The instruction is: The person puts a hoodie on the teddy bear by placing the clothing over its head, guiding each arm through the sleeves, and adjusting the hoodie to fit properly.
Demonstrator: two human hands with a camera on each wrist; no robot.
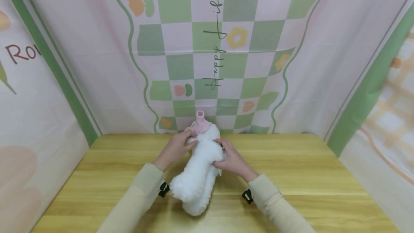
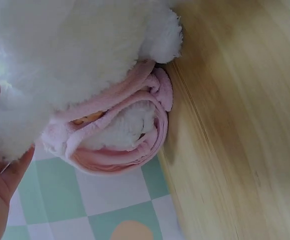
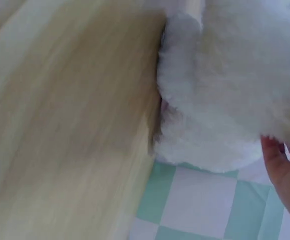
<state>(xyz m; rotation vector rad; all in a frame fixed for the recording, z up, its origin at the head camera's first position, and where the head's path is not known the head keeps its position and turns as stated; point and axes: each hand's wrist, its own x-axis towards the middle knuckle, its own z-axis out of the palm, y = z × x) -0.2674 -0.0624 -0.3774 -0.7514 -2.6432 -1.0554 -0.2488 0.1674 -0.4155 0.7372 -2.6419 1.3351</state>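
A white fluffy plush toy (image 1: 203,164) lies slantwise over the table, its two legs towards me. Pink soft cloth (image 1: 202,127) covers part of its head end and rises to a narrow tube-like tip. My left hand (image 1: 176,148) grips the plush toy at its upper left, fingers beside the pink cloth. On the other side, my right hand (image 1: 232,157) holds a short white limb between thumb and fingers. The left wrist view shows the pink cloth (image 2: 154,135) looped around white fur, with a small orange patch beside it. The toy's face is mostly hidden.
The wooden table (image 1: 284,175) ends at a back curtain (image 1: 181,39) with green checks and lettering. Printed cloth walls stand on both sides. A black strap piece (image 1: 164,189) shows at the left wrist, another (image 1: 247,196) at the right.
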